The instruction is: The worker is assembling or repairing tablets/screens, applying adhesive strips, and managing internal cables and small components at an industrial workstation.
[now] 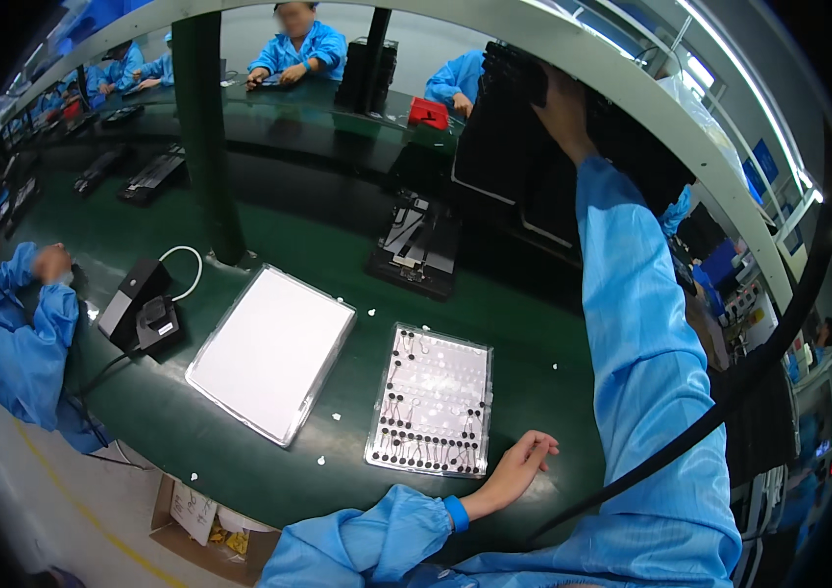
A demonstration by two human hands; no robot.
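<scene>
My left hand [519, 468], with a blue band at the wrist, lies over the green table with its fingers loosely curled together and nothing visible in them. Just left of it is a clear sheet [440, 377] bearing rows of small black round parts with thin wires. My right hand [563, 110] is raised high at the far right, gripping a black flat case [516, 83] on a dark stack; some of its fingertips are hidden. A white rectangular board [271, 355] rests tilted left of the sheet. Beyond the sheet lies an opened black device [416, 245] with exposed inner parts.
A black boxy device [137, 299] with a white cable stands at left, near a co-worker's sleeve [19, 333]. A green post [208, 147] rises from the table. A black cable [690, 431] crosses my right arm. Below the table edge sits a cardboard box [176, 529].
</scene>
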